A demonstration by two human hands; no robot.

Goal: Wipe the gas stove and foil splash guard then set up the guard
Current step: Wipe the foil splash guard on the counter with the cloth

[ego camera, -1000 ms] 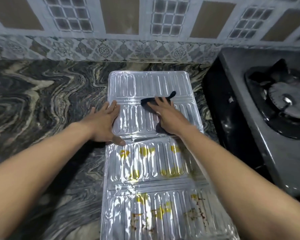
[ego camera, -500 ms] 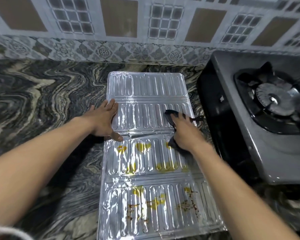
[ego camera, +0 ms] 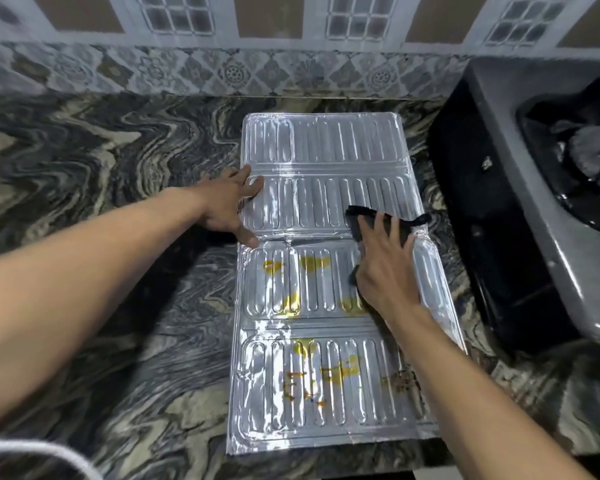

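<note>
Foil splash guard (ego camera: 326, 306), one, four panels flat on marble counter (ego camera: 101, 168); right hand (ego camera: 385, 268) flat, pressing one black cloth (ego camera: 368, 216), left hand (ego camera: 229, 206) open, gas stove (ego camera: 534, 209) beside

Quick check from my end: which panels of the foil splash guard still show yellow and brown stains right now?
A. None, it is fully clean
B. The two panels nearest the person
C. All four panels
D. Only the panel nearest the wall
B: the foil splash guard lies flat on the countertop, its two far panels shiny and clean, while yellow stains and brown spots mark the two near panels.
</note>
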